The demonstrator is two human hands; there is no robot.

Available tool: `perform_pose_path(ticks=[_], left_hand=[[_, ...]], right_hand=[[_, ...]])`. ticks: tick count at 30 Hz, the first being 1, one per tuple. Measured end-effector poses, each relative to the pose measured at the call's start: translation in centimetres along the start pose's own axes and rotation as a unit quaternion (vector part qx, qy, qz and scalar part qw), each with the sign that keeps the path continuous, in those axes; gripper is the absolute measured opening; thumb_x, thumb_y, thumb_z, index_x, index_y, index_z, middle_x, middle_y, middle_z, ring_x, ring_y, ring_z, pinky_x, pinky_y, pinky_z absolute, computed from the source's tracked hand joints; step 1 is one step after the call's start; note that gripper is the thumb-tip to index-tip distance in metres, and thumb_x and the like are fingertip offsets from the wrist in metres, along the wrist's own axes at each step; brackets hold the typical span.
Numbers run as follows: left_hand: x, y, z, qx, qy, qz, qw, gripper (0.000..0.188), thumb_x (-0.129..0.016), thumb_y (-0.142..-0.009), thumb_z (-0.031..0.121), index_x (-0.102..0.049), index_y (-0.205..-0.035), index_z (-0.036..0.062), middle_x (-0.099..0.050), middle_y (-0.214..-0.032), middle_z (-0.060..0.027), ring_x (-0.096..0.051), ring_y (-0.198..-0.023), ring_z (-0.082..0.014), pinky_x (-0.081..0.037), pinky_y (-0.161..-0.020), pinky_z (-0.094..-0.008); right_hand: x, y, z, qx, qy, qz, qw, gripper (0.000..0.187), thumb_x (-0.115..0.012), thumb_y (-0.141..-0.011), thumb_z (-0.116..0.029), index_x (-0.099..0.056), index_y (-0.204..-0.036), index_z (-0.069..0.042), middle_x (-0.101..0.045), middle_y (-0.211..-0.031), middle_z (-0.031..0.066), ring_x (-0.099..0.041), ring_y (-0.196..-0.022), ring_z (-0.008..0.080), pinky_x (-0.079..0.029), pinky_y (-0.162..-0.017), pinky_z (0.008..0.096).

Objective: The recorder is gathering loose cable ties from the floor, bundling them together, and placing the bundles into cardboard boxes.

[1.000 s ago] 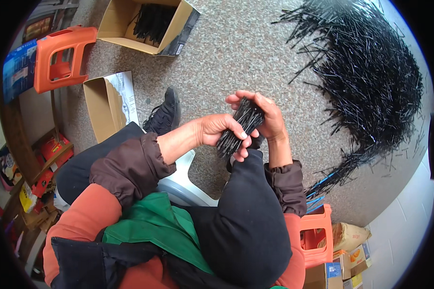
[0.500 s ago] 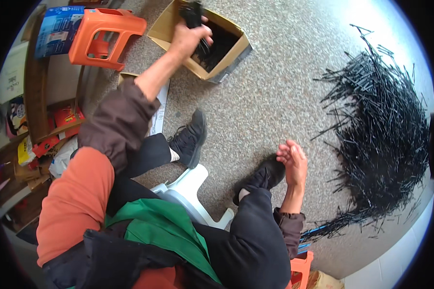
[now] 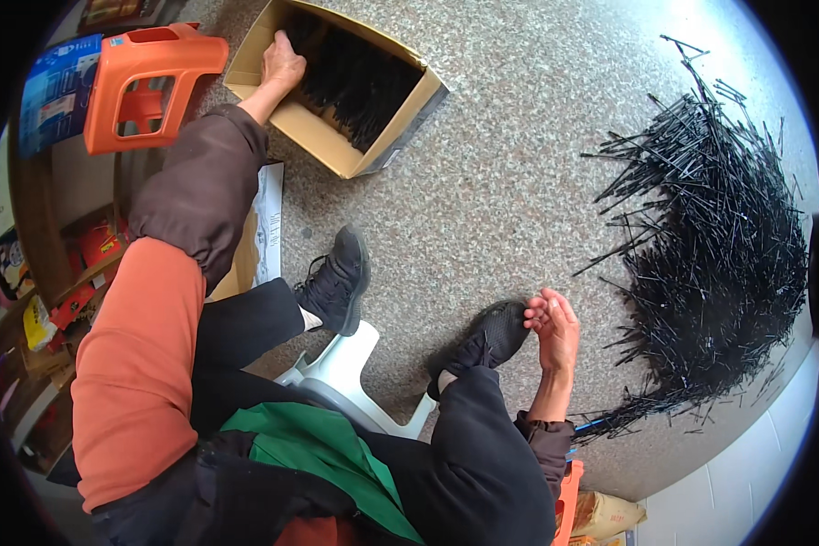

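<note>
At the upper left, my left hand point(image 3: 284, 65) reaches into an open cardboard box point(image 3: 323, 136), close to its left wall. Its fingertips are partly hidden there, so their grip does not show. Inside the box lies a mass of thin black sticks point(image 3: 359, 86). My right hand point(image 3: 553, 332) hangs over the floor beside my right shoe, its fingers loosely curved and holding nothing. To the right of it spreads a large loose heap of the same kind of thin black sticks point(image 3: 710, 246).
An orange plastic stool point(image 3: 146, 91) stands left of the box, beside a blue package point(image 3: 59, 96). Cluttered shelves point(image 3: 41, 218) line the left side. Between my legs is a white plastic stool point(image 3: 341, 373). Another orange stool point(image 3: 569, 500) shows at the lower edge.
My left hand has moved left and down into the box; the bundle of black sticks it held above the box is now among those inside. My right hand has barely shifted.
</note>
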State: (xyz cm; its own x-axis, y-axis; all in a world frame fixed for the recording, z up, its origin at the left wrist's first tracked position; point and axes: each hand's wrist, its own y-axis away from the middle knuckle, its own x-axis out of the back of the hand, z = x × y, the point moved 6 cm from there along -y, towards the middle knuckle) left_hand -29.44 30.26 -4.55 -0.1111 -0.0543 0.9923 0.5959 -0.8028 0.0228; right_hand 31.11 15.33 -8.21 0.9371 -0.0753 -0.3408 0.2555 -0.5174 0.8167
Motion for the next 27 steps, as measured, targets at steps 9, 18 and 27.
perform_pose_path(ticks=[9,18,27], left_hand=[[-5.8,-4.8,-4.8,-0.089,-0.128,-0.114,0.981,0.063,-0.049,-0.083,0.045,-0.04,-0.116,-0.0085,-0.058,-0.098,-0.0284,-0.057,-0.093,-0.0392,-0.046,-0.079,-0.0437],[3.7,2.9,5.1,-0.075,-0.022,0.031,0.996,0.051,-0.063,-0.075,0.024,-0.048,-0.115,-0.0048,-0.052,-0.116,-0.024,-0.05,-0.11,-0.0337,-0.039,-0.093,-0.0363],[8.0,22.3,16.6,-0.099,0.382,0.086,0.915,0.032,-0.06,-0.071,0.002,-0.056,-0.103,0.0026,-0.054,-0.102,-0.005,-0.05,-0.097,-0.016,-0.039,-0.086,-0.0278]], right_hand=[[1.5,-0.6,-3.4,0.119,0.239,0.125,0.956,0.03,-0.054,-0.085,-0.015,-0.053,-0.112,-0.002,-0.061,-0.091,0.0108,-0.059,-0.072,0.0187,-0.048,-0.062,0.0277],[5.7,-0.3,-12.7,0.209,0.693,0.356,0.591,0.065,-0.063,-0.075,-0.011,-0.035,-0.133,-0.018,-0.034,-0.132,0.0217,-0.044,-0.111,0.0387,-0.041,-0.089,0.0411],[6.2,0.1,-8.8,0.37,0.674,0.296,0.566,0.019,-0.055,-0.074,-0.003,-0.057,-0.091,-0.009,-0.044,-0.088,0.0145,-0.052,-0.077,0.0331,-0.046,-0.064,0.0407]])
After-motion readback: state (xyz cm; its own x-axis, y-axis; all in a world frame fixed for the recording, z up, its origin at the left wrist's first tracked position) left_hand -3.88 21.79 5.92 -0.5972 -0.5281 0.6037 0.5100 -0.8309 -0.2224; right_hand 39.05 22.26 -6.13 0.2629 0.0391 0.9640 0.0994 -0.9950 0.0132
